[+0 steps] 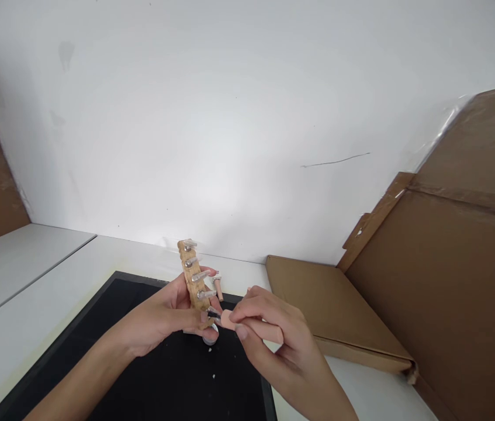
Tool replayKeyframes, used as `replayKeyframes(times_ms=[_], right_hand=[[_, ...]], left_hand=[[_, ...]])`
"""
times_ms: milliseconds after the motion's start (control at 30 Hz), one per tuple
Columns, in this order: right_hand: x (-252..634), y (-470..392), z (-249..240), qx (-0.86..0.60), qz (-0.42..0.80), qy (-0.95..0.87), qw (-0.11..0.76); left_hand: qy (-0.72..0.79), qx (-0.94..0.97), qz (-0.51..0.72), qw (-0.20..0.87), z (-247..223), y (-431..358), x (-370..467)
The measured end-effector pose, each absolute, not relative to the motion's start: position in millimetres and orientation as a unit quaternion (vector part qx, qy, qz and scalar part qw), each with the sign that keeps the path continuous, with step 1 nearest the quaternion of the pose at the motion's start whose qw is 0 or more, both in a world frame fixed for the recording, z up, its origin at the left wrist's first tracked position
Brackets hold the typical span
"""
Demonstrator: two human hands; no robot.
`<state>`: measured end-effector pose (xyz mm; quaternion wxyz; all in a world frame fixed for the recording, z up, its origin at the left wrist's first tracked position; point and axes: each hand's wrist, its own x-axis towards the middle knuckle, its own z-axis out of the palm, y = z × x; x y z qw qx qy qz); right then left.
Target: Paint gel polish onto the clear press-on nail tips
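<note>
My left hand (166,313) grips a tan, scallop-edged strip (193,279) that is tilted up from the black mat. Several clear, nail-shaped tips (202,275) stick out from it, with shiny round spots at their bases. My right hand (277,336) pinches a small brush with a thick pink handle (265,331). Its dark end touches or nearly touches the lowest clear tip, close to my left thumb; contact cannot be made out. Below the strip, partly covered by my left fingers, shows a small round whitish object (210,336).
A black mat (177,380) with pale crumbs lies on the white table (23,316). Behind my hands is a small pink-handled piece (218,287). A flat cardboard box (321,298) lies at the right, beside a tall cardboard panel (461,280). A white wall (229,117) rises behind.
</note>
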<state>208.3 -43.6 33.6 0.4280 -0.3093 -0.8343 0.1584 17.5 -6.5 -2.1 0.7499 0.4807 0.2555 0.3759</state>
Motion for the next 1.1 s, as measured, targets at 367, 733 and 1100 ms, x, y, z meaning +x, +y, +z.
replayKeyframes(times_ms=[367, 733, 1100], right_hand=[[209.0, -43.4, 32.8, -0.317, 0.177, -0.828, 0.427], [206.3, -43.9, 36.1, -0.313, 0.174, -0.826, 0.436], [204.0, -45.4, 34.0, -0.318, 0.172, -0.823, 0.439]], left_hand=[[0.241, 0.479, 0.381, 0.753, -4.4, -6.7, 16.7], [0.24, 0.476, 0.383, 0.754, -3.5, -9.5, 15.3], [0.239, 0.48, 0.389, 0.749, -5.3, -9.9, 14.0]])
